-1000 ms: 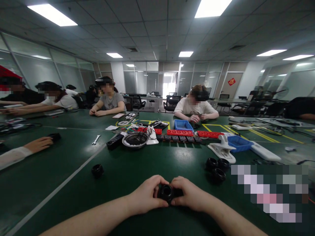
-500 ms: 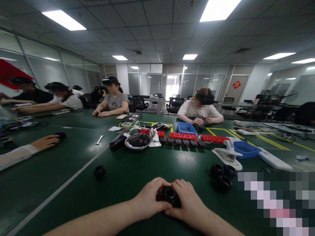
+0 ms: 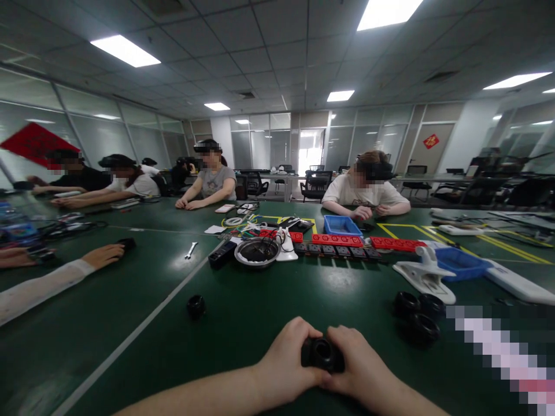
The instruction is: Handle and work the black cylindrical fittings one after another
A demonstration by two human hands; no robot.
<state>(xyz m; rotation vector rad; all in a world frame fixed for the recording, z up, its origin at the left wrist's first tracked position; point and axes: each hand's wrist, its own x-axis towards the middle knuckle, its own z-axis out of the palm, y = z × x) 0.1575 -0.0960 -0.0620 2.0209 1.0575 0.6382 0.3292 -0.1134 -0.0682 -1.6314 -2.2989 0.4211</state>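
Head view: at six o'clock on the green table (image 3: 260, 312), my left hand (image 3: 290, 359) and right hand (image 3: 362, 368) are closed on a black round part (image 3: 326, 357) from both sides, thumbs at its near edge. Risk: its glossy curve could slip or twist if my fingers press unevenly; they also mask its sides, so a flaw might go unnoticed. A loose black part (image 3: 196, 307) sits at ten o'clock, three clustered black parts (image 3: 424, 330) at two; knocked, one might roll. I read no lettering on these. At twelve, red strips (image 3: 338, 240) carry marks too small to read. Far off at one, a red diamond (image 3: 431, 141) shows a gold character, apparently 福.
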